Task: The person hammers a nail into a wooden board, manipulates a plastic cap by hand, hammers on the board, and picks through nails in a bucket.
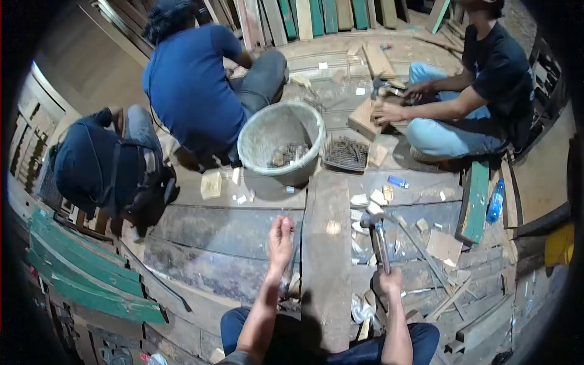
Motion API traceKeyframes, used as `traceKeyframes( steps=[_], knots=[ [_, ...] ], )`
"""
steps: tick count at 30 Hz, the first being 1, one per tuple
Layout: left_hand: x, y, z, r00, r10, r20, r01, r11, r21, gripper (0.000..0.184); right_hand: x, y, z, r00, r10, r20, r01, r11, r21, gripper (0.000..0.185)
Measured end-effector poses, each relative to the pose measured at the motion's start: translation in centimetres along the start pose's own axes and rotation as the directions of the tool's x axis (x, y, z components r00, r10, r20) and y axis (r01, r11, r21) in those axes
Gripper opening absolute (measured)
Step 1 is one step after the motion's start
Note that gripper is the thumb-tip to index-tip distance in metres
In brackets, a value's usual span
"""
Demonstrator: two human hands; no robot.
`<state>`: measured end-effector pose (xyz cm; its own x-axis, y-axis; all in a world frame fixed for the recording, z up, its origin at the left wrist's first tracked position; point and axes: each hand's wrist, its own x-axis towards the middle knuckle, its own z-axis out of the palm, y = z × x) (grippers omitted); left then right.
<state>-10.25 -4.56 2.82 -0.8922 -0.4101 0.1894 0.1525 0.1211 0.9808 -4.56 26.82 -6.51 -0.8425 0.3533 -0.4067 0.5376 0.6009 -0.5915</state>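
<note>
My right hand is wrapped round the lower handle of a claw hammer, whose head points away from me above the scrap-strewn floor. My left hand is raised left of a long wooden plank, with thumb and fingers pinched together. Something thin, perhaps a nail, shows at those fingertips, too small to be sure of. Beyond my hands, a large round tub holds a heap of small dark pieces. Beside the tub is a shallow tray full of nails.
At the upper right a seated person holds a hammer over a wood block. Two more people sit at the left. Green boards lie lower left; another green board and a blue bottle are at right.
</note>
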Motion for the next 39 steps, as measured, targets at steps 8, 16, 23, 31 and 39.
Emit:
traceKeyframes(
  steps=[8, 16, 23, 31, 39],
  knots=[
    [17.0, 3.6, -0.8, 0.817, 0.457, 0.351, -0.552, 0.445, 0.705, 0.021, -0.1, 0.3, 0.2, 0.999, -0.008, 0.048, 0.003, 0.996, 0.095, 0.033],
    [17.2, 0.8, -1.8, 0.948, 0.154, 0.278, -0.317, 0.370, 0.873, 0.023, 0.6, 0.4, 0.4, 0.998, -0.052, 0.048, 0.049, 0.997, 0.062, 0.032],
    [13.6, 0.1, -3.7, 0.884, 0.425, 0.195, -0.357, 0.344, 0.868, 0.017, 1.2, 0.6, 0.7, 0.996, 0.004, 0.094, -0.010, 0.998, 0.060, 0.031],
    [3.8, 1.2, -9.7, 0.842, 0.499, 0.205, -0.419, 0.364, 0.832, 0.017, 0.8, 0.5, 0.5, 0.997, -0.075, 0.033, 0.072, 0.994, 0.087, 0.034],
    [3.8, 8.8, -10.9, 0.958, -0.237, 0.165, 0.055, 0.711, 0.701, 0.025, 1.1, 0.6, 0.6, 0.998, -0.060, 0.029, 0.059, 0.997, 0.042, 0.037]
  ],
)
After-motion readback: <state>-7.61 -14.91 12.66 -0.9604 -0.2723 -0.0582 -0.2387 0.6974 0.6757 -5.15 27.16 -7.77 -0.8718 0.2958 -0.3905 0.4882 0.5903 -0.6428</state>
